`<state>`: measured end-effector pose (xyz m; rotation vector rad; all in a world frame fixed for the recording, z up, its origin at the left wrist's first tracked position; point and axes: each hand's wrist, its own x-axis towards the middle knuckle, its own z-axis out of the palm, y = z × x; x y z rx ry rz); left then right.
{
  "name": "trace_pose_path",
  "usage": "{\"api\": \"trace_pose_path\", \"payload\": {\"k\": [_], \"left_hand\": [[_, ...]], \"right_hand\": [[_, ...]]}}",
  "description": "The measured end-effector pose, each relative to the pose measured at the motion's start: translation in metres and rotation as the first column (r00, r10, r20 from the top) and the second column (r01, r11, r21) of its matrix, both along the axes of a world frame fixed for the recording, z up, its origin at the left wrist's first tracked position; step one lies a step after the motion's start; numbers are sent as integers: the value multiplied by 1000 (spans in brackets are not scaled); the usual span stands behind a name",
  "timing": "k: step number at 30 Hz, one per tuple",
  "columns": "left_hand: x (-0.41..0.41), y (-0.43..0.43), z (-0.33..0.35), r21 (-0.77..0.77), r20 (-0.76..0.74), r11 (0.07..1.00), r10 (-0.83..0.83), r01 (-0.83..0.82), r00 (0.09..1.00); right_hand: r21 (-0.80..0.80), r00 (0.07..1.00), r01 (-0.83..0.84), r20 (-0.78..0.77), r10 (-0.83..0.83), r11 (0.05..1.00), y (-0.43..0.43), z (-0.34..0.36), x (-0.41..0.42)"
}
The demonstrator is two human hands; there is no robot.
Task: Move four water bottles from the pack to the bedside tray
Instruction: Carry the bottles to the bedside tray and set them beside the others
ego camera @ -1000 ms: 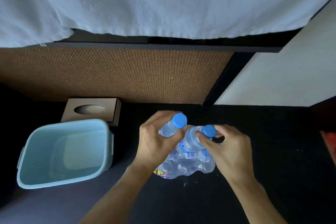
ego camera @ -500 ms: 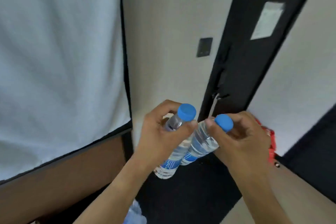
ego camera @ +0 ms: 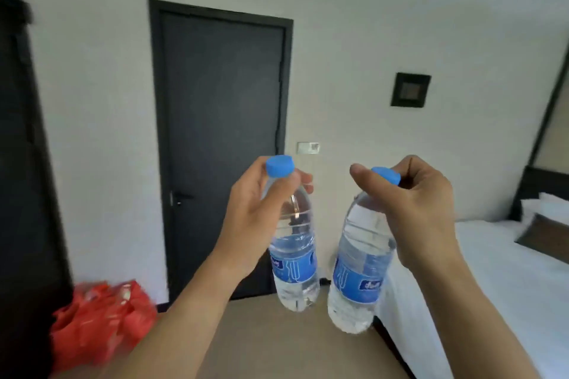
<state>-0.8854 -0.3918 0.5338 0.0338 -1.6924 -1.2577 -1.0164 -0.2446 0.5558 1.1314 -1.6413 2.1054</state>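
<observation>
I hold two clear water bottles with blue caps and blue labels, raised in front of me and hanging roughly upright. My left hand (ego camera: 255, 218) grips the neck of the left bottle (ego camera: 294, 258). My right hand (ego camera: 412, 209) grips the neck of the right bottle (ego camera: 358, 274), which tilts slightly. The bottles hang side by side with a small gap between them. The pack and the bedside tray are out of view.
A dark closed door (ego camera: 221, 138) stands straight ahead in a pale wall. A bed with white sheets (ego camera: 498, 280) and pillows fills the right. A red plastic bag (ego camera: 98, 320) lies on the floor at lower left beside dark furniture (ego camera: 21, 163). Tan floor (ego camera: 277, 341) lies between.
Both hands lifted a bottle each out of the pack on the floor and moved apart. My view swung up from the floor to the door and the bed.
</observation>
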Motion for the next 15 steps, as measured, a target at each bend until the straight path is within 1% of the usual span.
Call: {"api": "trace_pose_path", "payload": {"k": [3, 7, 9, 12, 15], "left_hand": [[-130, 83, 1, 90, 31, 961, -267, 263, 963], [-276, 201, -2, 91, 107, 847, -531, 524, 841], [-336, 257, -5, 60, 154, 784, -619, 618, 770], [-420, 332, -14, 23, 210, 687, -714, 727, 668], [-504, 393, -28, 11, 265, 595, -777, 804, 572]], "right_hand": [[81, 983, 185, -22, -184, 979, 101, 0, -94], [109, 903, 423, 32, -428, 900, 222, -10, -200], [109, 849, 522, 28, -528, 846, 276, -17, -243], [146, 743, 658, 36, -669, 739, 350, -32, -305], [180, 611, 776, 27, -791, 605, 411, -47, -367]]}}
